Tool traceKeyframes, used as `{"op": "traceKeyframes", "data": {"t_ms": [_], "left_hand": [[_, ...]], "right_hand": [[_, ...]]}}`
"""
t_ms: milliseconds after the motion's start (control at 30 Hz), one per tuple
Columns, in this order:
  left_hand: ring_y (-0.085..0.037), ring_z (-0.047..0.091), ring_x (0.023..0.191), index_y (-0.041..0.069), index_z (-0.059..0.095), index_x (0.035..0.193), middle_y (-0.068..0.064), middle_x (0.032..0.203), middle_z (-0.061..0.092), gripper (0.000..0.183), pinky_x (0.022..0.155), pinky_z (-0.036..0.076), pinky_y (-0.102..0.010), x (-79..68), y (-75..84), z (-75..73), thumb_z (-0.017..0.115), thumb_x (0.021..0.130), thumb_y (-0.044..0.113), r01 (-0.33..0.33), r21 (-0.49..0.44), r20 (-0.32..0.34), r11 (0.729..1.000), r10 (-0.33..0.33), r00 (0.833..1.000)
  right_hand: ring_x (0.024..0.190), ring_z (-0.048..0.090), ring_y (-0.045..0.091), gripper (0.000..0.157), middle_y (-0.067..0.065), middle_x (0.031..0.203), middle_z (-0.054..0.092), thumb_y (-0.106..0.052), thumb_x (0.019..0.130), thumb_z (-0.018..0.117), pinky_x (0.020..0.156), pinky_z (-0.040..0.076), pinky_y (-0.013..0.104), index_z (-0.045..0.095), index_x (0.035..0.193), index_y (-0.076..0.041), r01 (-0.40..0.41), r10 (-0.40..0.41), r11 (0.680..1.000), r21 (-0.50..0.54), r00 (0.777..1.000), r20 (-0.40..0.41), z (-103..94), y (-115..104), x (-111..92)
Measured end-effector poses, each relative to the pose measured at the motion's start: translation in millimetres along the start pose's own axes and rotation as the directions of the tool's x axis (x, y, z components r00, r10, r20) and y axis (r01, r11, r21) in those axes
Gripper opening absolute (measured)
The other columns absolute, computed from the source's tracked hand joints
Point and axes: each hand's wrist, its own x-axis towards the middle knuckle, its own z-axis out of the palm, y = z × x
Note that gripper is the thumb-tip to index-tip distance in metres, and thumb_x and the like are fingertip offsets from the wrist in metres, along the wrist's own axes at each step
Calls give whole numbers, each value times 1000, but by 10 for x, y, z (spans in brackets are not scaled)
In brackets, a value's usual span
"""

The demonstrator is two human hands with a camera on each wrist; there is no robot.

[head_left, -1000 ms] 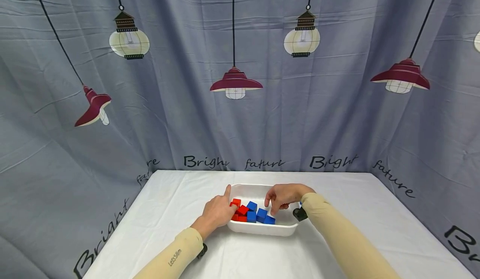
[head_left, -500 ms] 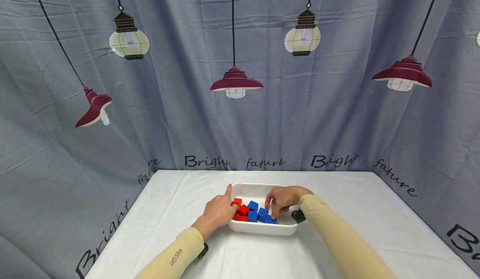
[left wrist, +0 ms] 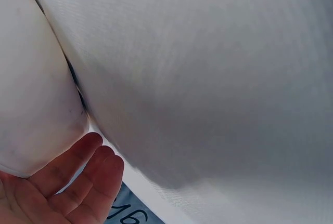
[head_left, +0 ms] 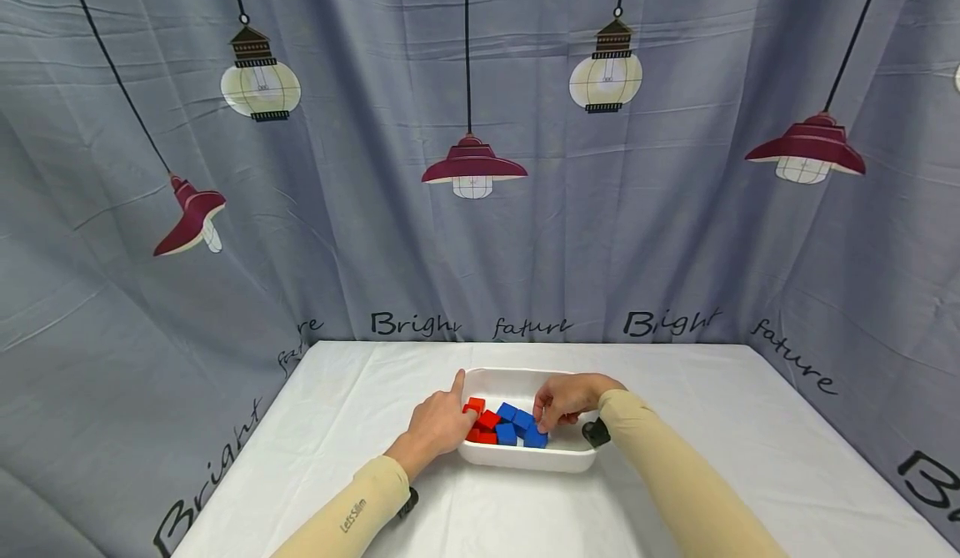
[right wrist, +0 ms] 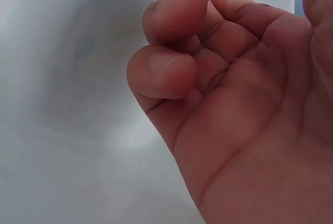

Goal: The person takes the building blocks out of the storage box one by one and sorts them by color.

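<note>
My left hand (head_left: 438,421) grips the white tray (head_left: 525,458). My right hand (head_left: 573,397), fingers curled, touches the blue block (head_left: 535,437) below; can't tell if pinched. Risk: nudging it leftward could jam the red blocks (head_left: 488,421) by my left hand; slack grip there, tray slides.

I see a blue-grey curtain (head_left: 360,233) across the far side, wrapping left and right; it bears printed maroon pendant lamps (head_left: 474,160), cream lanterns (head_left: 606,81) and black lettering (head_left: 532,327); nearer, a white tablecloth (head_left: 360,408) spreads, softly shadowed.
</note>
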Motion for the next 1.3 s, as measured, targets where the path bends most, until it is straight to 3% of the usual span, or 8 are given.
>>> {"op": "traceKeyframes", "data": {"t_ms": [667, 1300], "left_hand": [[-26, 63, 93, 10, 30, 159, -16, 111, 68, 76, 88, 54, -46, 2, -3, 8, 60, 93, 33, -23, 2, -1, 1000, 23, 1000], [-26, 63, 94, 12, 29, 159, -15, 113, 68, 76, 90, 53, -46, 2, 5, 3, 62, 94, 34, 6, 10, 0, 1000, -6, 1000]], "right_hand": [[61, 42, 15, 9, 1, 68, 48, -11, 94, 68, 57, 32, 24, 68, 94, -2, 55, -52, 994, 95, 998, -35, 55, -27, -2], [54, 41, 14, 12, -1, 63, 50, -12, 91, 71, 53, 33, 24, 77, 102, -10, 120, -108, 990, 74, 984, -143, 27, 45, 154]]}}
